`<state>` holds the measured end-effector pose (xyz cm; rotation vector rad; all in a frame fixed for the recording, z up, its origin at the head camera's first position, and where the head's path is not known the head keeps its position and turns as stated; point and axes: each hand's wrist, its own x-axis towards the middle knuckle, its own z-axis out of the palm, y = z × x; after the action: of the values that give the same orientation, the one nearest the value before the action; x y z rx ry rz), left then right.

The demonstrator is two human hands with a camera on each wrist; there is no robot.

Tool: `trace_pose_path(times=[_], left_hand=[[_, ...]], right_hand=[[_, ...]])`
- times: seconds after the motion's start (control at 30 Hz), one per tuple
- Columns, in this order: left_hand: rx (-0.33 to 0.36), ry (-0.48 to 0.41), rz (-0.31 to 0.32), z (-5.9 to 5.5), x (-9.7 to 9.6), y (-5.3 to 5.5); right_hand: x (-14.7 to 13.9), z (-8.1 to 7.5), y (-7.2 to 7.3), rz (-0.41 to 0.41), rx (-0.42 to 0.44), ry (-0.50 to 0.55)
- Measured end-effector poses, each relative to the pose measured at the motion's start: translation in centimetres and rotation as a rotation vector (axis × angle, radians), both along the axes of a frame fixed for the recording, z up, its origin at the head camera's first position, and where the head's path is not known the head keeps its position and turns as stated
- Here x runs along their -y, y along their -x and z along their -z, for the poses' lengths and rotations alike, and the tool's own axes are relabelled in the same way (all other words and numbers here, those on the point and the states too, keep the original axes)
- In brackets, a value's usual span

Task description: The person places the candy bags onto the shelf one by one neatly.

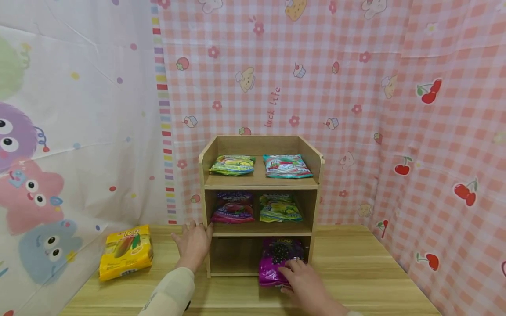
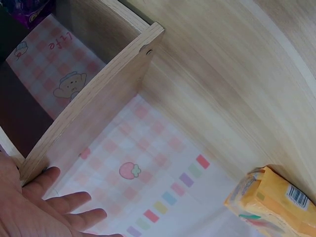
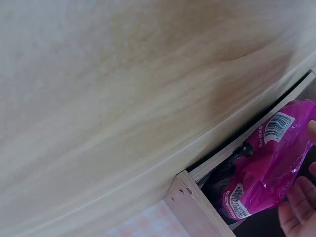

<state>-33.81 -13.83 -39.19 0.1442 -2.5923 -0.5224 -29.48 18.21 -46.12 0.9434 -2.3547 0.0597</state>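
A small wooden shelf unit point(image 1: 261, 187) stands on the table. In its bottom compartment, on the right, a purple candy bag point(image 1: 272, 267) printed with dark berries leans with its lower end at the front edge. My right hand point(image 1: 306, 283) touches the front of this bag, its fingers loosely bent against the wrapper. In the right wrist view, fingertips point(image 3: 302, 197) lie along the edge of the bag. My left hand point(image 1: 194, 243) has its fingers spread at the unit's left side, right at the side panel point(image 2: 94, 108), and holds nothing.
A yellow mango candy bag point(image 1: 126, 252) lies on the table point(image 1: 356, 267) at the left. Green-yellow point(image 1: 232, 165) and turquoise point(image 1: 287, 166) bags lie on the top shelf. Dark purple-pink point(image 1: 234, 208) and yellow-green point(image 1: 280, 208) bags stand in the middle compartment. Patterned cloths hang around.
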Motion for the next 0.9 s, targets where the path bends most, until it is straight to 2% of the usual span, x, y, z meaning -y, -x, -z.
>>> trace_pose_path(times=[0.17,0.47,0.9], left_hand=[[0.001,-0.002,0.003,0.0,0.0,0.0],[0.006,-0.001,0.005,0.1,0.1,0.0],[0.004,-0.003,0.004,0.0,0.0,0.0]], right_hand=[[0.2,0.4,0.3,0.001,-0.093,-0.077],[0.6,0.6,0.8,0.029,-0.221,-0.130],[0.8,0.4,2.1,0.098,-0.216,-0.090]])
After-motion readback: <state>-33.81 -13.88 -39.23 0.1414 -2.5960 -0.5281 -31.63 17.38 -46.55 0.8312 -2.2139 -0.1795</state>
